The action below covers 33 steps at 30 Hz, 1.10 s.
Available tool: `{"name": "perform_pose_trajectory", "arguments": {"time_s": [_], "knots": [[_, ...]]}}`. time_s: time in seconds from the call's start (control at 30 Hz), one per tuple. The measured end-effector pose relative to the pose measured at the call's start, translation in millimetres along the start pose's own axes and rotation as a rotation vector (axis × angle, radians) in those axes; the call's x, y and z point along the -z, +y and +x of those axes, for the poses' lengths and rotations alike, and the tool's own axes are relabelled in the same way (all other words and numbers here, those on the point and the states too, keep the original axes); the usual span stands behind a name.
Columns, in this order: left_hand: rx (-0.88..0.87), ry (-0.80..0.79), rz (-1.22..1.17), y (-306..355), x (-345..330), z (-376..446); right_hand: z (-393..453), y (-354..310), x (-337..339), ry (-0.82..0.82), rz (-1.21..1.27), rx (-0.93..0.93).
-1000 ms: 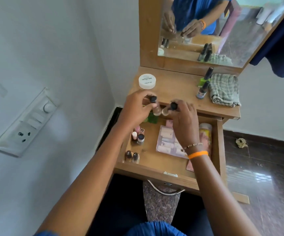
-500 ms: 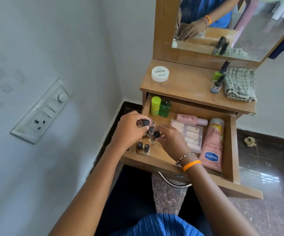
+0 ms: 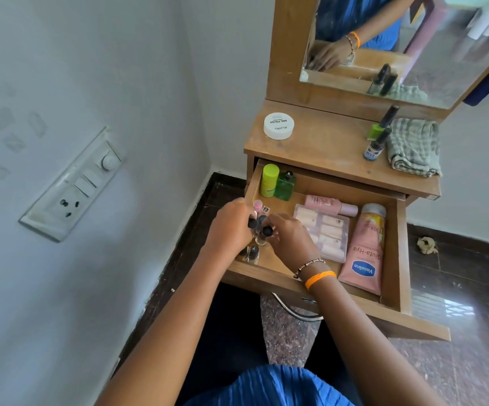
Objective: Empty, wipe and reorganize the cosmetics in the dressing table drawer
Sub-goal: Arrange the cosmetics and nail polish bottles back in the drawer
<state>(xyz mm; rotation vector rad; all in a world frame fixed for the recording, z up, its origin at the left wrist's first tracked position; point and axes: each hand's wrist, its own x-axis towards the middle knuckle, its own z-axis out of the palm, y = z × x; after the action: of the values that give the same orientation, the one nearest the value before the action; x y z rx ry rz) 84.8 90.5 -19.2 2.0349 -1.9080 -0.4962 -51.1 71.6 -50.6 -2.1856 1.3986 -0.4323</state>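
Both hands have dropped from the front edge of the tabletop, where a second ago each held a small black-capped bottle, down into the near-left corner of the open drawer (image 3: pixel 395 259) at the centre of the frame. The left hand (image 3: pixel 231 227) curls its fingers around a black-capped nail polish bottle (image 3: pixel 252 222), and the right hand (image 3: pixel 288 238) pinches a second small bottle (image 3: pixel 266 232) by its black cap; the two bottles stand just beside each other over the drawer floor. Near the wrists, two more little bottles (image 3: pixel 251 253) lie against the drawer's front wall. Further back in the left corner stand a yellow-green bottle (image 3: pixel 269 180) and a green glass bottle (image 3: pixel 285 186), touching. Right of the hands lies a clear packet of pale strips (image 3: pixel 329 232), behind it a pink bottle (image 3: pixel 329 204) on its side, and along the right wall a pink Vaseline tube (image 3: pixel 364 253). On the tabletop (image 3: pixel 325 148) above, a white round tub (image 3: pixel 278 125) sits at the left, and at the right two nail polish bottles (image 3: pixel 379 133) stand beside a folded checked cloth (image 3: pixel 413 148). A mirror (image 3: pixel 442 48) fills the upper right of the frame, and a switch plate (image 3: pixel 73 186) hangs on the wall at the left.
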Motion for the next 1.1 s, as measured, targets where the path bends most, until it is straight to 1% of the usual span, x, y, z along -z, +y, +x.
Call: {"name": "perform_pose_trajectory", "arguments": {"time_s": [0.17,0.33,0.43,0.6,0.83,1.1], "knots": [[0.034,-0.006,-0.017,-7,-8,-1,5,-3,-7,0.029,0.042,-0.088],[0.023,0.007,-0.077,-10,-9,-1,9,-4,-8,-0.017,0.05,-0.167],[0.031,0.0,-0.051,-10,-11,-1,11,-3,-8,-0.025,0.052,-0.205],[0.007,0.043,-0.027,-9,-15,-1,11,-1,-10,-0.026,0.095,-0.243],[0.008,0.08,-0.095,-7,-14,-1,17,2,-13,-0.038,0.135,-0.335],[0.065,0.051,-0.209,-13,-13,-2,18,3,-15,-0.026,0.131,-0.36]]}}
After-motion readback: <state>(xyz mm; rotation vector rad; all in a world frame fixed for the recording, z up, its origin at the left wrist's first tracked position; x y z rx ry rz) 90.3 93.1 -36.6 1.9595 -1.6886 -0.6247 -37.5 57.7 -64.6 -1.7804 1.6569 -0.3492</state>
